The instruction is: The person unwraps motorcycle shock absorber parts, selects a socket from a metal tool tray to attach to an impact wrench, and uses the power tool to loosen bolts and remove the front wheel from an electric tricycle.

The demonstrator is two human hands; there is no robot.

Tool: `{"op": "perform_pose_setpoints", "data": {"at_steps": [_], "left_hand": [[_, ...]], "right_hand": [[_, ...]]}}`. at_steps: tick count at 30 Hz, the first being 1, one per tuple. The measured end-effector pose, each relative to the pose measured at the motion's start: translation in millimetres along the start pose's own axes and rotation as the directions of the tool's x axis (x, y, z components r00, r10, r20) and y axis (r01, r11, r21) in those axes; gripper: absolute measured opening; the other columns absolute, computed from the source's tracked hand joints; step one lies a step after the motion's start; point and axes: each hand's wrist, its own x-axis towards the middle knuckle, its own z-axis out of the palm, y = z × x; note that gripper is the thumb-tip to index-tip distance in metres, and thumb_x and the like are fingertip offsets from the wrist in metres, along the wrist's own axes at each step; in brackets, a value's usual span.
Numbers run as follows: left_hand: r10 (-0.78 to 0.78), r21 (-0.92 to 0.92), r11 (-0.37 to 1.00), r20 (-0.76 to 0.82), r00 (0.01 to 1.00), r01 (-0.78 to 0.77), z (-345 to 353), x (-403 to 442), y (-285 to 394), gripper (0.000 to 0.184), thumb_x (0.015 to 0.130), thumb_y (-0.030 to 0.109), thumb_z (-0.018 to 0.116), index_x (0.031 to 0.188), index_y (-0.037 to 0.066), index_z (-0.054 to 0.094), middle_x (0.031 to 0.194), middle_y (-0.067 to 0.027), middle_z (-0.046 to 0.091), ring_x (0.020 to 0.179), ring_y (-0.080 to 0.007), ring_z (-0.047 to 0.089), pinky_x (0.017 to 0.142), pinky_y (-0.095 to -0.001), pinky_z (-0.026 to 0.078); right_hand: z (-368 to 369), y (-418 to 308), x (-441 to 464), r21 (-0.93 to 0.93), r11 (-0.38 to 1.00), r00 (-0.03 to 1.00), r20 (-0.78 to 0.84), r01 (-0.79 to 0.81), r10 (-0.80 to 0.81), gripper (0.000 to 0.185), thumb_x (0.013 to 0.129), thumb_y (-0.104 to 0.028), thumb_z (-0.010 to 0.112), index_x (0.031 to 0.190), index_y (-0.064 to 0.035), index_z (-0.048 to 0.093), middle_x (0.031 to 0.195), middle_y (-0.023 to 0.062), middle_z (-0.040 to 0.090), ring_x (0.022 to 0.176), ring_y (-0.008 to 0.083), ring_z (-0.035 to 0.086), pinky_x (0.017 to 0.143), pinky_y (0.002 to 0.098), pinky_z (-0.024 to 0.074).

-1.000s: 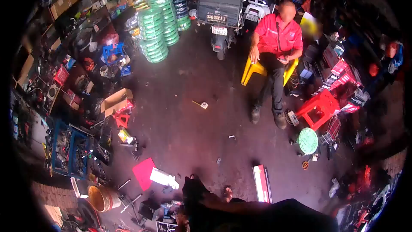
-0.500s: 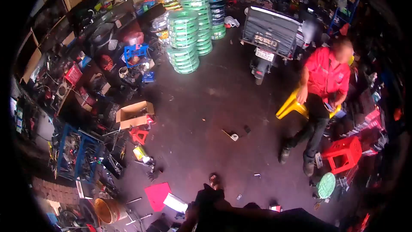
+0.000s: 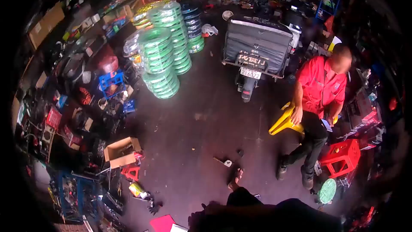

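Tape measure (image 3: 228,163) fwd of L hand (image 3: 206,213)

We see a flat red sheet (image 3: 162,223) on the dark floor (image 3: 193,124), white piece (image 3: 177,228) at its right edge, both cropped below.

A bare foot (image 3: 235,178) is near a tape measure (image 3: 228,163) between five and six o'clock — an open cardboard box (image 3: 122,160) sits at eight, wrapped green coils (image 3: 158,61) rise toward half past ten, and a red-shirted person (image 3: 318,83) sits at three.
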Motion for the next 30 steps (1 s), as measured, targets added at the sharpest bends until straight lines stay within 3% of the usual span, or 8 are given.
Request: {"op": "perform_pose_setpoints", "data": {"at_steps": [4,6,9,11,12,18,25,30], "left_hand": [[-0.079,-0.024,0.997,-0.049,0.996,0.078,-14,73,55,0.015,0.087,0.020,0.055,0.090,0.007,0.062,0.095,-0.0152,0.059,0.088,-0.0305,0.058,0.071,-0.0442,0.047],[-0.088,-0.048,0.995,-0.104,0.991,0.083,-29,108,92,0.017,0.088,0.021,0.055,0.093,0.007,0.062,0.096,-0.0155,0.060,0.089,-0.0312,0.058,0.071,-0.0442,0.047],[0.137,-0.060,0.984,-0.345,0.929,-0.167,-64,130,147,0.024,0.089,0.025,0.056,0.102,0.006,0.062,0.099,-0.0165,0.061,0.091,-0.0335,0.059,0.074,-0.0443,0.049],[0.213,-0.049,0.965,-0.425,0.880,-0.257,-79,149,169,0.029,0.090,0.027,0.056,0.108,0.005,0.062,0.102,-0.0171,0.062,0.092,-0.0351,0.060,0.076,-0.0444,0.051],[0.214,-0.056,0.964,-0.411,0.886,-0.259,-87,161,178,0.035,0.091,0.031,0.055,0.112,0.005,0.063,0.100,-0.0183,0.064,0.091,-0.0359,0.061,0.076,-0.0461,0.052],[0.063,0.111,0.992,0.006,0.998,-0.064,-169,248,300,0.026,0.083,0.022,0.063,0.094,-0.001,0.067,0.092,-0.0157,0.067,0.083,-0.0312,0.064,0.074,-0.0409,0.052],[0.071,0.206,0.975,0.038,0.997,-0.077,-207,434,262,0.028,0.086,0.032,0.057,0.086,0.007,0.070,0.082,-0.0150,0.067,0.073,-0.0343,0.065,0.062,-0.0425,0.053],[0.401,0.256,0.898,-0.136,0.906,-0.359,-242,502,235,0.031,0.085,0.036,0.056,0.089,0.009,0.070,0.088,-0.0173,0.067,0.086,-0.0359,0.064,0.076,-0.0456,0.051]], "right_hand": [[-131,-1,-37,0.018,1.000,0.998,-0.059,-0.003,0.004,0.040,0.088,-0.032,0.056,0.118,-0.0046,0.060,0.113,0.0186,0.064,0.103,0.0348,0.062,0.094,0.0436,0.0473],[-237,-34,-84,0.048,0.999,0.994,-0.107,-0.004,0.009,0.041,0.088,-0.032,0.056,0.118,-0.0048,0.060,0.113,0.0185,0.064,0.104,0.0347,0.062,0.095,0.0435,0.0469],[-285,-18,-83,0.065,0.994,0.968,-0.239,0.088,-0.071,0.045,0.090,-0.035,0.057,0.121,-0.0024,0.057,0.116,0.0197,0.062,0.107,0.0330,0.061,0.096,0.0439,0.0465],[-255,41,-29,0.070,0.997,0.937,-0.343,-0.040,0.062,0.045,0.090,-0.036,0.056,0.118,-0.0017,0.058,0.115,0.0195,0.062,0.106,0.0310,0.061,0.095,0.0435,0.0463],[-252,67,-5,0.055,0.996,0.929,-0.360,-0.068,0.083,0.043,0.090,-0.036,0.056,0.115,-0.0021,0.059,0.113,0.0188,0.063,0.105,0.0297,0.061,0.094,0.0430,0.0462],[-331,99,69,0.109,0.994,0.969,-0.243,-0.026,0.051,0.039,0.089,-0.035,0.056,0.112,-0.0028,0.060,0.109,0.0180,0.063,0.101,0.0296,0.062,0.091,0.0427,0.0468],[-472,97,158,0.144,0.988,0.975,-0.208,-0.049,0.079,0.035,0.088,-0.033,0.056,0.107,-0.0037,0.062,0.104,0.0171,0.064,0.096,0.0294,0.062,0.087,0.0424,0.0476],[-553,91,195,0.194,0.980,0.971,-0.220,-0.052,0.095,0.033,0.087,-0.032,0.057,0.104,-0.0044,0.062,0.101,0.0164,0.064,0.093,0.0293,0.062,0.084,0.0422,0.0481]]}}
